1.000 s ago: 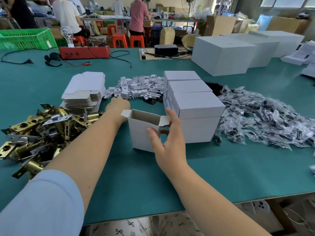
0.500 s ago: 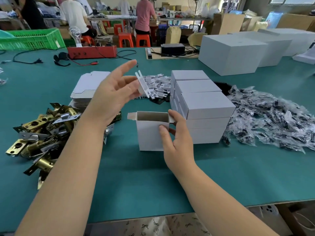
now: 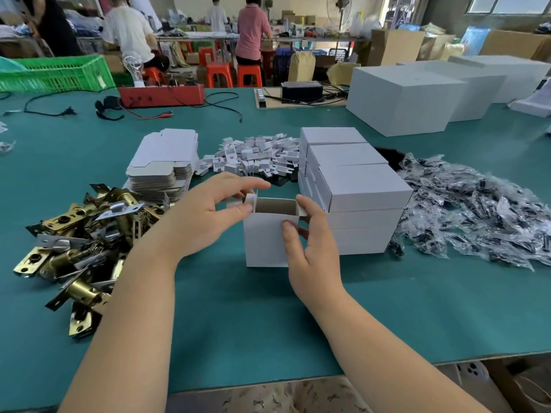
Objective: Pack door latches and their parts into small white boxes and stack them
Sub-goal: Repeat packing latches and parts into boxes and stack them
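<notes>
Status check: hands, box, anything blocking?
Left hand pinching white insert at open box mouth. Right hand gripping box. Nothing blocking.

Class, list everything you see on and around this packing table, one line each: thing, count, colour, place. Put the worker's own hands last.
open box: one, white, centre, upright
insert: one, white, at the open box's left rim
packed boxes: stack, white, right of the open box
flat box blanks: stack, white-grey, left rear
loose inserts: heap, white, behind the open box
door latches: heap, brass and silver, left
bagged parts: heap, clear bags with black contents, right
large cartons: several, white, far right
crate: one, green, far left
table: teal top
left hand: pinches the insert
right hand: grips the open box's right side
</notes>
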`<state>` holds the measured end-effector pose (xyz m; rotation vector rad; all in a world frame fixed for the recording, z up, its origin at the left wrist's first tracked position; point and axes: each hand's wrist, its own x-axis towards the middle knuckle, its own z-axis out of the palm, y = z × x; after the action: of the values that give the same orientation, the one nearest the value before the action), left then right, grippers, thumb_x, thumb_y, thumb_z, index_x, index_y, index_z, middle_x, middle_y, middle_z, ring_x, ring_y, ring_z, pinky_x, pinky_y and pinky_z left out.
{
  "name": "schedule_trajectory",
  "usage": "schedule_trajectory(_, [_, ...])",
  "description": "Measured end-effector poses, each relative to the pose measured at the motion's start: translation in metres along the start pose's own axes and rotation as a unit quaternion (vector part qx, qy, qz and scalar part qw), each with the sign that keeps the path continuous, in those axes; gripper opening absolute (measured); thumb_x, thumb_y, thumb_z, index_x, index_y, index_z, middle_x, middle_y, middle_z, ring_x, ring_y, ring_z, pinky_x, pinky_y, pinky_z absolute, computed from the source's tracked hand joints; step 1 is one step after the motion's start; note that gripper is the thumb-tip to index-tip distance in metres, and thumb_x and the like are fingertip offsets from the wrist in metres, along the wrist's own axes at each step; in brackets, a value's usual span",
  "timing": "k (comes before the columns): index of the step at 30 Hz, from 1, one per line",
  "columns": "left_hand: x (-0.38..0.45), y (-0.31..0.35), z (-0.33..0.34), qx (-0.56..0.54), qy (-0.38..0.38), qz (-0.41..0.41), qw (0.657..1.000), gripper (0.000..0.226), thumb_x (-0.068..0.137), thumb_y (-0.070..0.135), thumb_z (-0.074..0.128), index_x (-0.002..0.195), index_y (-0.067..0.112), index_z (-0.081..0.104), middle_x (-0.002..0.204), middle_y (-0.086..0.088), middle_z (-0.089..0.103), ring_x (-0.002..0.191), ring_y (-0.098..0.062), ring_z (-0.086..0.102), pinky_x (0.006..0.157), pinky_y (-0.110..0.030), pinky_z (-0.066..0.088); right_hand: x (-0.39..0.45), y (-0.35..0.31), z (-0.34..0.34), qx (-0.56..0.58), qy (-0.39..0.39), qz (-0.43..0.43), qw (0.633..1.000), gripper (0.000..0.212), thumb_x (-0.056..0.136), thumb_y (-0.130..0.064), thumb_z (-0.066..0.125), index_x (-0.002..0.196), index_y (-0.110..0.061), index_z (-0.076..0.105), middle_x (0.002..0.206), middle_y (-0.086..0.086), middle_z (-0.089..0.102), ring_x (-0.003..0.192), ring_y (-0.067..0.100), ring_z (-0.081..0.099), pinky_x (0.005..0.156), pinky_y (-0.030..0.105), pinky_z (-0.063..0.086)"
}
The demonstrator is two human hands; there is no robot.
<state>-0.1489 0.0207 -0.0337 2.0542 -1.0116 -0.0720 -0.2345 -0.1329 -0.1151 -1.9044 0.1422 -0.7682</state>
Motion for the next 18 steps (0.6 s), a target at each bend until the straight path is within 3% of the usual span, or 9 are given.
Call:
schedule_trajectory(3, [0.003,-0.007,0.010,0.022,0.003,-0.006,1.000,0.019,0.093,0.032,0.061,0.095,0.049,0.068,0.120,0.024,0.052,0.110,0.015,0.046,0.085,0.001,0.030,0.000,0.000,-0.001,-0.002,-0.002,0.001,1.000,0.049,0.092,-0.040,0.043,0.138,-0.026,0.039,0.120,-0.038,0.039,0.113,0.001,0.050,0.095,0.022,0.043])
schedule_trajectory(7, [0.001,-0.016,0.023,-0.049,0.032,0.009,0.998,0.015,0.077,0.043,0.068,0.088,0.052,0.070,0.109,0.029,0.061,0.109,0.007,0.055,0.087,-0.005,0.038,-0.001,0.000,-0.001,-0.003,-0.009,0.006,1.000,0.050,0.091,-0.041,0.043,0.139,-0.028,0.038,0.120,-0.039,0.038,0.114,0.001,0.049,0.097,0.022,0.042])
schedule_trajectory(11, [0.001,-0.025,0.034,-0.051,0.097,0.026,0.994,0.023,0.075,0.030,0.081,0.081,0.048,0.068,0.106,0.026,0.061,0.106,0.006,0.056,0.082,-0.003,0.040,-0.003,-0.002,-0.004,0.009,0.004,0.005,1.000,0.047,0.090,-0.033,0.048,0.136,-0.033,0.038,0.123,-0.019,0.048,0.112,0.003,0.051,0.095,0.028,0.046])
schedule_trajectory(14, [0.003,-0.026,0.046,-0.098,0.138,0.035,0.985,0.027,0.078,0.020,0.079,0.074,0.043,0.067,0.105,0.021,0.062,0.103,0.006,0.057,0.073,-0.007,0.046,-0.001,-0.011,-0.014,0.013,0.100,-0.074,0.992,0.032,0.090,-0.026,0.050,0.116,-0.043,0.042,0.107,-0.015,0.052,0.095,0.002,0.053,0.081,0.019,0.045])
schedule_trajectory(18, [0.003,-0.024,0.051,-0.147,0.132,0.029,0.980,0.022,0.074,0.022,0.076,0.068,0.041,0.067,0.108,0.018,0.063,0.104,0.004,0.058,0.076,-0.008,0.045,0.021,-0.013,-0.061,0.009,0.257,-0.163,0.952,0.017,0.087,-0.016,0.048,0.102,-0.022,0.052,0.094,-0.011,0.053,0.079,0.000,0.051,0.071,0.013,0.041])
